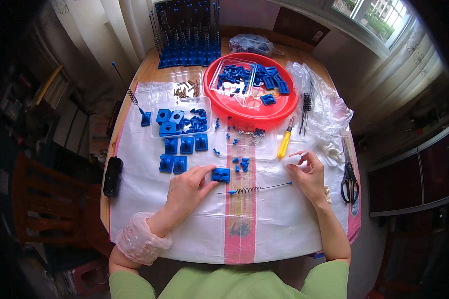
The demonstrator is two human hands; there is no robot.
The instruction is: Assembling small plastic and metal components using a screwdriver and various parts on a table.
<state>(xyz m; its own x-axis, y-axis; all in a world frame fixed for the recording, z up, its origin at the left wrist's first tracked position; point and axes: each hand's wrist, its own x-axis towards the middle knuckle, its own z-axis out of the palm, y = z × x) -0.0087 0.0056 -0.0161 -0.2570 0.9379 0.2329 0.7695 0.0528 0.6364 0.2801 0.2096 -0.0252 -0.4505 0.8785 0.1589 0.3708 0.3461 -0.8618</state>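
Observation:
My left hand grips the left side of a blue plastic base between thumb and fingers, the base resting on the cloth. My right hand pinches a small white rounded object between thumb and forefinger; its kind is not clear. Lying between my hands is a thin rod with a black coil spring and blue ends. A few small blue parts lie just beyond the base. The yellow-handled screwdriver sits beyond my right hand.
Several blue bases stand left of centre, before a clear tray of blue parts. Behind is a red basin. Black scissors lie right; a black case is at the left edge. Finished spring assemblies stand at the back.

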